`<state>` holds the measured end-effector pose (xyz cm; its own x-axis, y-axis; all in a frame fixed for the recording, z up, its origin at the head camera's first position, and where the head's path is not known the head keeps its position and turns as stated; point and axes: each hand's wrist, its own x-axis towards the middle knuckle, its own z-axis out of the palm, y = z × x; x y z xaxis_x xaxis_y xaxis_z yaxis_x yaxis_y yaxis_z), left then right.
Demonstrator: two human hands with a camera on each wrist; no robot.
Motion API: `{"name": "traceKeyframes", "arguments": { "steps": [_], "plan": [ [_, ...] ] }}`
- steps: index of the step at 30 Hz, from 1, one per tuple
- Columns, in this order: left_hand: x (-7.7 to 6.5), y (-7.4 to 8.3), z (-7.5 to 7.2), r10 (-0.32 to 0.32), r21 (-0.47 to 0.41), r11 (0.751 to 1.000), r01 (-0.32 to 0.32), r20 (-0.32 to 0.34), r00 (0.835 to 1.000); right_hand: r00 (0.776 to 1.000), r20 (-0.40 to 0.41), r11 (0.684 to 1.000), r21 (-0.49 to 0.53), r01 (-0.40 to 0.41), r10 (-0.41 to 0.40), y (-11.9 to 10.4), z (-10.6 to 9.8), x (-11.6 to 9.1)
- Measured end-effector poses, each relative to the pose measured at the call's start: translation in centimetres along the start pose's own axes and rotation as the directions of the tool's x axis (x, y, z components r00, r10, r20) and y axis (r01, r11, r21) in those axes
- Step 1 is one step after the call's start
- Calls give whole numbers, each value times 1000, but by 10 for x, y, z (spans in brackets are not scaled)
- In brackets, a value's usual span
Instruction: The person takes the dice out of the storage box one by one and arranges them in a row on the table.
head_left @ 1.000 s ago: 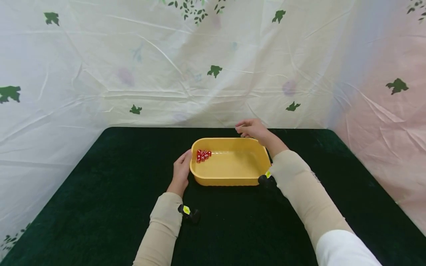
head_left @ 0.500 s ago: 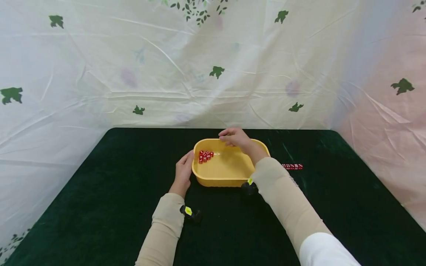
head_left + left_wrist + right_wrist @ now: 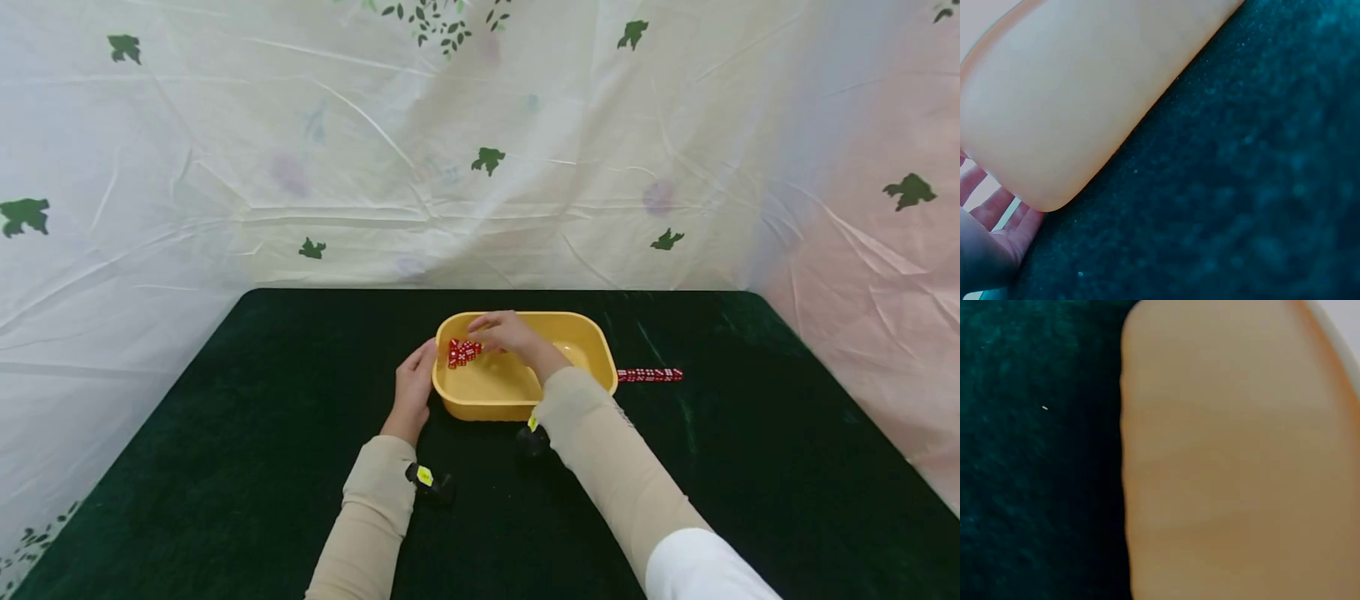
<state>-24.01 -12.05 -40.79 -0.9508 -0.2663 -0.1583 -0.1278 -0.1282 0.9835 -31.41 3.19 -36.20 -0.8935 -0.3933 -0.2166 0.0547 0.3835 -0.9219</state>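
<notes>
I'm seeing the left hand (image 3: 412,390) resting extended fingers against the yellow tub (image 3: 480,412) at its left end, presumably steadying it; the right hand (image 3: 516,335) is hovering beside the red dice (image 3: 461,356) clustered inside, whether pinching one I can't tell. The tub is possibly hiding part of the outer dice row (image 3: 650,375); my right wrist view is missing the fingers
</notes>
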Motion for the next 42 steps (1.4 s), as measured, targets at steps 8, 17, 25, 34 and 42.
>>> {"name": "traceKeyframes", "arguments": {
  "steps": [8,17,25,34,42],
  "plan": [
    [1,-1,-1,31,-19,999,-31,1,1000,1000,19,996,-85,-3,4,1,15,-2],
    [1,-1,-1,14,-19,1000,-14,4,1000,999,40,994,-110,-13,17,9,22,0],
    [1,-1,0,22,-22,1000,-22,1,1000,999,38,992,-121,-22,27,11,23,1],
    [2,-1,-2,31,-28,999,-31,0,1000,998,64,980,-198,-3,16,11,25,3],
    [1,0,-1,29,-21,999,-29,15,999,997,81,954,-298,38,-15,15,25,5]
  ]
}}
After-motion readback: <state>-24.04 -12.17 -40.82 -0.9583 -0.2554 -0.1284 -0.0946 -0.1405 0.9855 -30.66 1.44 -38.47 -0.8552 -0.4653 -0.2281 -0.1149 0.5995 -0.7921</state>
